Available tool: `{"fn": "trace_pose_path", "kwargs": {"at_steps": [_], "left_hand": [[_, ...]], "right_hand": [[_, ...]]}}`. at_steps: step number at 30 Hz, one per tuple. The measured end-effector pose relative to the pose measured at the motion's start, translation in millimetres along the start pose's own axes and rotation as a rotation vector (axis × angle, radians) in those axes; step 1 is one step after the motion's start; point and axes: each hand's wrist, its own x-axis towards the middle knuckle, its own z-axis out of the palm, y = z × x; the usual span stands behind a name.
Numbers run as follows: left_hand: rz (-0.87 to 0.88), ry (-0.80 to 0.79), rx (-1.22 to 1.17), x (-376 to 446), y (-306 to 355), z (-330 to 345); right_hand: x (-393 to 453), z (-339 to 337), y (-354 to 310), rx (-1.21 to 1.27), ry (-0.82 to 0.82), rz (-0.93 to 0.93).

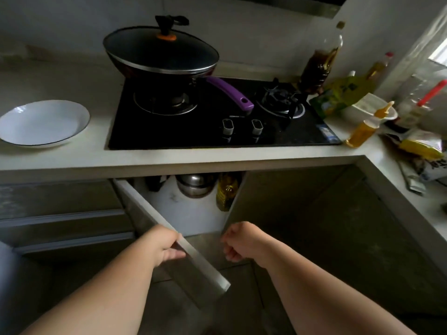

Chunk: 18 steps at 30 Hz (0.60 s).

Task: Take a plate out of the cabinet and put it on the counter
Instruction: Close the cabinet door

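A white plate point(43, 122) with a thin dark rim lies on the pale counter point(101, 160), left of the stove. Below the stove the cabinet stands open, its left door point(169, 233) swung out towards me. My left hand point(164, 245) grips the top edge of that door. My right hand point(239, 240) hovers in front of the opening beside the right door's edge, fingers curled with nothing in them. Inside the cabinet I see steel pots point(196, 184) and a yellow oil bottle point(226, 192); no plate shows in there.
A lidded black wok point(162, 54) with a purple handle sits on the black gas hob point(217, 117). Oil bottles point(321, 61), sauce containers and snack bags crowd the counter's right corner. Closed drawers point(60, 213) are to the left of the open cabinet.
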Motion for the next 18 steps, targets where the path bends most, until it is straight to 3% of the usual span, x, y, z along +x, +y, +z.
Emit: {"fn": "trace_pose_path", "kwargs": {"at_steps": [7,10,11,15,18], "left_hand": [[0.018,-0.022,-0.384,33,51,73],[0.053,-0.047,-0.476,37,71,86],[0.053,-0.06,-0.5,40,75,88],[0.066,-0.099,-0.517,52,91,90],[0.095,-0.113,-0.475,57,104,90]], "right_hand": [[51,-46,-3,-0.319,-0.158,-0.006],[78,-61,2,-0.917,-0.111,-0.191],[91,-66,-2,-0.926,-0.078,-0.175],[125,-74,-16,-0.582,-0.015,-0.007],[149,-81,-23,-0.56,0.089,-0.009]]}}
